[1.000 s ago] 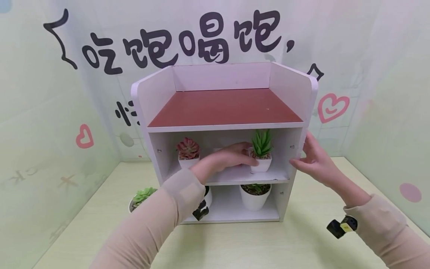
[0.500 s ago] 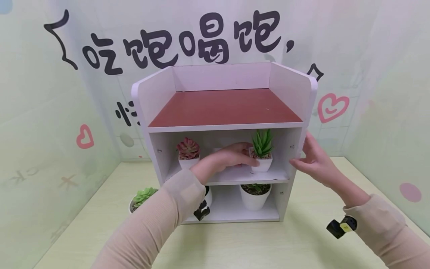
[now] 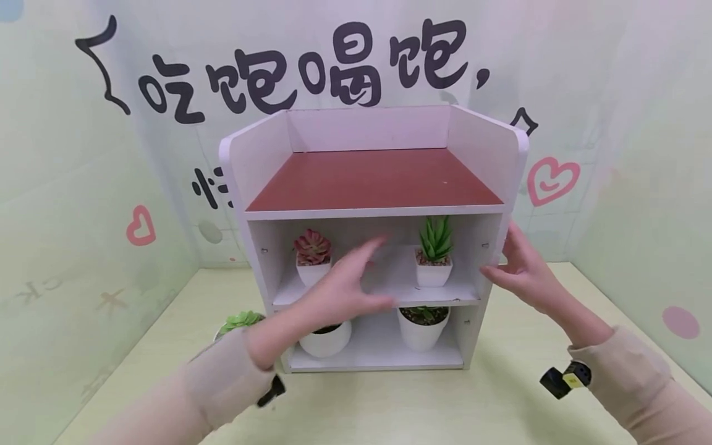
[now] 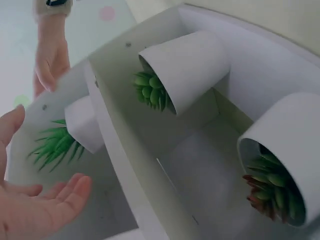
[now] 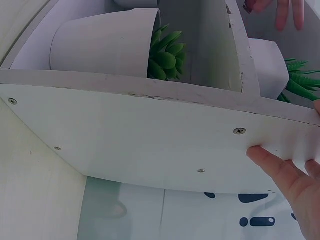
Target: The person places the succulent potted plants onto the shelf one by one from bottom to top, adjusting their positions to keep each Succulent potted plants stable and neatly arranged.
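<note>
A green spiky potted plant (image 3: 436, 244) stands in a white square pot on the right of the middle shelf. My left hand (image 3: 347, 281) is in front of that shelf, thumb and fingers spread, apart from the pot and holding nothing. A pink potted succulent (image 3: 313, 250) sits left of it on the same shelf, partly behind the hand. My right hand (image 3: 523, 266) rests its fingertips against the outer right side of the white shelf unit (image 3: 375, 214); the right wrist view shows a thumb (image 5: 265, 160) on the side panel.
Below, the bottom shelf holds a right round white pot (image 3: 423, 330) and a left one (image 3: 325, 342), both with succulents. A light green succulent (image 3: 239, 322) stands on the table left of the unit, partly behind the sleeve. A printed wall stands behind.
My left hand has let go of the green spiky plant's pot and drawn back to the left and toward me. The pot stays on the shelf. My right hand has hardly moved.
</note>
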Tool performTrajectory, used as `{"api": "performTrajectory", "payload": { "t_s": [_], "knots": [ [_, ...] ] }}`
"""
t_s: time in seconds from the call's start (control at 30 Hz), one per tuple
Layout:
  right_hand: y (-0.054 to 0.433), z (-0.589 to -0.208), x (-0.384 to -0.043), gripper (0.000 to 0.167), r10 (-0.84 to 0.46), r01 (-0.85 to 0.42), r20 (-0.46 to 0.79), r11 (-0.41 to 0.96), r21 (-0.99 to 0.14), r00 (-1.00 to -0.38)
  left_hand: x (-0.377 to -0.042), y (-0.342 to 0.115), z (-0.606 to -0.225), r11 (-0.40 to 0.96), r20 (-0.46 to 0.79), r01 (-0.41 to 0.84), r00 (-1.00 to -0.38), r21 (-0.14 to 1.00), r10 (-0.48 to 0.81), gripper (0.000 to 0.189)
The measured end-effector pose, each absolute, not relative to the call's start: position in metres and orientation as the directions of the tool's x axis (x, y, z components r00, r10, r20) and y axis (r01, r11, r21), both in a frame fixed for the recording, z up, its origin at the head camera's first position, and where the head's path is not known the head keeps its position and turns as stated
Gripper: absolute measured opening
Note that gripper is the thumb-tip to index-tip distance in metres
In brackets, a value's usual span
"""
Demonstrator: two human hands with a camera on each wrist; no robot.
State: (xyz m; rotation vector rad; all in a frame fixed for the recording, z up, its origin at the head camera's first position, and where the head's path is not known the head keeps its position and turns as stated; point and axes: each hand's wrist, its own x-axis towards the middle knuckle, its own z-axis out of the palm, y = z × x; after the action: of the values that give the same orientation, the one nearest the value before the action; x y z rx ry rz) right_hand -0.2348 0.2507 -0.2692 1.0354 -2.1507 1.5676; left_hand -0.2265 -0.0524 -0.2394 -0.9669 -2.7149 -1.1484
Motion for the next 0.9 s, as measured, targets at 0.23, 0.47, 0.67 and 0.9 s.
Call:
{"api": "performTrajectory", "payload": {
  "t_s": [0.23,0.47,0.67,0.9],
  "knots": [
    [0.253,-0.271,-0.234,0.085,-0.372,-0.691,0.605,0.164,-0.704,-0.704,-0.194,-0.106,-0.252,0.421,0.639,0.811,-0.582,0.407,0.504,0.061],
    [0.252,-0.270,-0.234,0.084,-0.378,-0.695,0.607,0.158,-0.702,-0.699,-0.185,-0.171,-0.266,0.446,0.759,0.817,-0.539,0.365,0.366,0.036],
    [0.252,-0.269,-0.232,0.083,-0.374,-0.691,0.606,0.154,-0.706,-0.702,-0.193,-0.219,-0.283,0.643,0.510,0.535,-0.823,0.548,0.250,0.051],
    [0.250,-0.269,-0.232,0.083,-0.368,-0.685,0.601,0.163,-0.710,-0.710,-0.212,-0.260,-0.305,0.602,0.242,0.346,-0.937,0.720,0.250,0.076]
  ]
}}
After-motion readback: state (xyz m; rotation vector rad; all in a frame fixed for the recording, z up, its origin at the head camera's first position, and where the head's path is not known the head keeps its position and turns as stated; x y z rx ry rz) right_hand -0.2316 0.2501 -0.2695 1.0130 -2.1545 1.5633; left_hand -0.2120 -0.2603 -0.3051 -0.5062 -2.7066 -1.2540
